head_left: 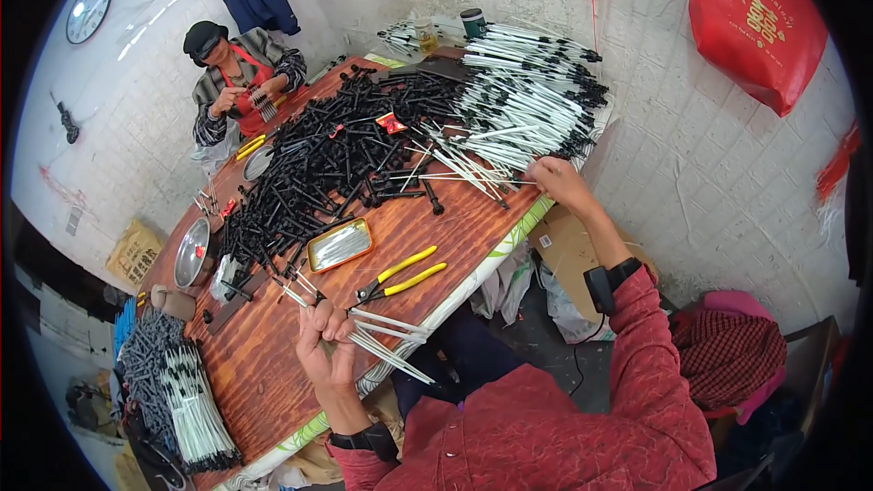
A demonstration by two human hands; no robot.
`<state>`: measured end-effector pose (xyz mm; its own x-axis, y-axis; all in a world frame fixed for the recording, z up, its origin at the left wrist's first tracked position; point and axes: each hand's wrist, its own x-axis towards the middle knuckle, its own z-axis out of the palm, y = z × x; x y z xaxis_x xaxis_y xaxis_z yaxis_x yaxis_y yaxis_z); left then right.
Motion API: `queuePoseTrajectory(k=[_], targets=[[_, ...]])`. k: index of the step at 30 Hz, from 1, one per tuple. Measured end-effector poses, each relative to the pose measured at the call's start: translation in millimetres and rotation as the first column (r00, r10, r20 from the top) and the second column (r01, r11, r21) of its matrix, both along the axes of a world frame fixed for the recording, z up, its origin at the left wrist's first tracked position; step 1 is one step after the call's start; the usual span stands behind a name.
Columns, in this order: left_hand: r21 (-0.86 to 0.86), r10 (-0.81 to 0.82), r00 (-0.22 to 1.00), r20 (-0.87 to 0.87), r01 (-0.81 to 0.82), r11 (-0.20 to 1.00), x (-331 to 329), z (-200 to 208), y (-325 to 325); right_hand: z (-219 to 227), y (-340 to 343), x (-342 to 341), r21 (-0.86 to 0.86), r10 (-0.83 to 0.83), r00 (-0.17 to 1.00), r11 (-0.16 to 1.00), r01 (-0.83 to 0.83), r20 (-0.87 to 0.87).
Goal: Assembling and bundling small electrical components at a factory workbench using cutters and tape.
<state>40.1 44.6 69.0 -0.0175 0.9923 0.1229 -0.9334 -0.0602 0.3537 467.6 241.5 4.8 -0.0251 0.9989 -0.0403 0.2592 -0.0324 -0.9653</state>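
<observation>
Several white rods [386, 338] sit clamped in the left hand [326, 345]; the right hand [556, 180] pinches another from the rod pile [518, 100], gathering a bundle.

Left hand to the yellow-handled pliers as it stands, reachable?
Probably yes. The pliers lie on bare table just beyond the left hand, nothing between them. But that hand already grips a bunch of white rods, so it would have to free its fingers first.

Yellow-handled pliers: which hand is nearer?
Left. The left hand, holding a bundle of white rods, is just below-left of the yellow-handled pliers. The right hand is far up-right, at the white rod pile.
</observation>
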Motion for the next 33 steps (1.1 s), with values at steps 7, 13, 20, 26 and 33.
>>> queuePoseTrajectory(k=[7,13,20,26,33], targets=[[-0.007,0.021,1.0,-0.021,-0.021,1.0,1,-1,-2,16,-15,-9,-0.125,-0.022,0.833,0.991,-0.057,-0.553],[0.018,0.037,0.996,-0.078,-0.036,0.999,0,1,-3,35,-54,-51,-0.053,0.215,0.717,0.942,-0.332,-0.663],[-0.063,0.218,0.917,-0.335,-0.253,0.965,4,-3,13,59,-102,-109,0.107,0.578,0.736,0.806,-0.582,-0.352],[-0.048,0.308,0.869,-0.388,-0.353,0.935,12,4,16,55,-133,-142,0.19,0.579,0.814,0.806,-0.561,-0.053],[-0.066,0.361,0.852,-0.38,-0.414,0.908,-1,-4,9,58,-160,-166,0.423,0.399,0.885,0.778,-0.465,0.239]])
